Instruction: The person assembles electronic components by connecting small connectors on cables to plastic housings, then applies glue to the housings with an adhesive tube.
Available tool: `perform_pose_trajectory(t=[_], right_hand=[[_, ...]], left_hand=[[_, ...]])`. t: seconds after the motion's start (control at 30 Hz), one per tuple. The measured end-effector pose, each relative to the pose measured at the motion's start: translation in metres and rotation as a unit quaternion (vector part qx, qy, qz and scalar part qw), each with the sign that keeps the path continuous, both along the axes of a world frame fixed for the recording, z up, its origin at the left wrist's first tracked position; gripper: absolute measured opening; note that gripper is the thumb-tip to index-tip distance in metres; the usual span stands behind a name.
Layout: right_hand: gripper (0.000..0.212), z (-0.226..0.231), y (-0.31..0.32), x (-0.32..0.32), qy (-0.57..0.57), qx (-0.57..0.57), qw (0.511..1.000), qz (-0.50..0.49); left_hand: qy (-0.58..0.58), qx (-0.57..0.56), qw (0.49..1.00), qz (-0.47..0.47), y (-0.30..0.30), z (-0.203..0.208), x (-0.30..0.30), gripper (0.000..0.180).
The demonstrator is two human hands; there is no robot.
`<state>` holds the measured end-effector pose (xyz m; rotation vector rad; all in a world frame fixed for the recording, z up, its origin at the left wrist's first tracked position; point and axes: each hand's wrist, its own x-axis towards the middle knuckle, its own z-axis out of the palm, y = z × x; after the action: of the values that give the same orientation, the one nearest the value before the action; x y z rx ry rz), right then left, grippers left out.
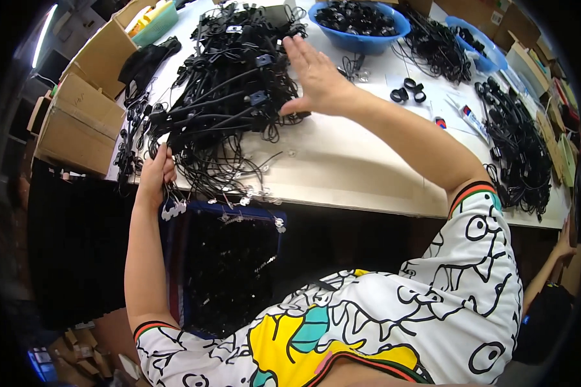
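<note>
A large heap of black cables (216, 97) lies across the left half of the white table. My left hand (158, 171) is closed at the heap's near left edge, its fingers wrapped round some thin black cables. Ends with small clear pieces (174, 208) hang below that hand past the table edge. My right hand (319, 80) is open at the heap's right side, fingers stretched out and thumb apart. It holds nothing; whether its palm touches the cables I cannot tell. More loose cable ends with clear tips (245, 197) hang over the front edge.
Blue basins (358, 42) of black parts stand at the back. Black rings (409, 91), a tube (474, 121) and another cable pile (519, 151) lie to the right. Cardboard boxes (77, 126) border the left. Under the front edge is a blue-rimmed container (281, 226). Another person's arm (555, 255) shows far right.
</note>
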<state>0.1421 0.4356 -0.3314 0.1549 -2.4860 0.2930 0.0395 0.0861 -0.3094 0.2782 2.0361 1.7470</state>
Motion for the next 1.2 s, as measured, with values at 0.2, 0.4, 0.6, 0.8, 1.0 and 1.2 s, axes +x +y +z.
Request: perform_pose_trajectory(t=[0.2, 0.4, 0.6, 0.8, 1.0, 1.2], right_hand=[[0.074, -0.009, 0.048, -0.011, -0.143, -0.031, 0.987, -0.07], [0.023, -0.013, 0.064, -0.031, -0.264, -0.082, 0.96, -0.044], [0.02, 0.03, 0.062, -0.021, -0.076, -0.074, 0.994, -0.015], [0.02, 0.096, 0.024, -0.025, 0.178, 0.162, 0.971, -0.001], [0.026, 0.113, -0.032, -0.077, 0.061, -0.099, 0.993, 0.03], [0.037, 0.106, -0.07, -0.059, 0.065, 0.056, 0.993, 0.077]], left_hand=[[-0.008, -0.059, 0.997, 0.043, -0.001, 0.001, 0.009, 0.027], [-0.032, -0.118, 0.991, 0.055, 0.011, 0.008, 0.004, 0.024], [-0.007, -0.06, 0.998, 0.002, -0.009, 0.035, -0.011, 0.028], [-0.037, 0.057, 0.995, -0.077, -0.009, 0.041, -0.01, 0.024], [-0.057, 0.118, 0.986, -0.099, -0.031, 0.013, -0.004, 0.025], [-0.051, 0.011, 0.993, -0.11, -0.038, -0.01, 0.009, 0.025]])
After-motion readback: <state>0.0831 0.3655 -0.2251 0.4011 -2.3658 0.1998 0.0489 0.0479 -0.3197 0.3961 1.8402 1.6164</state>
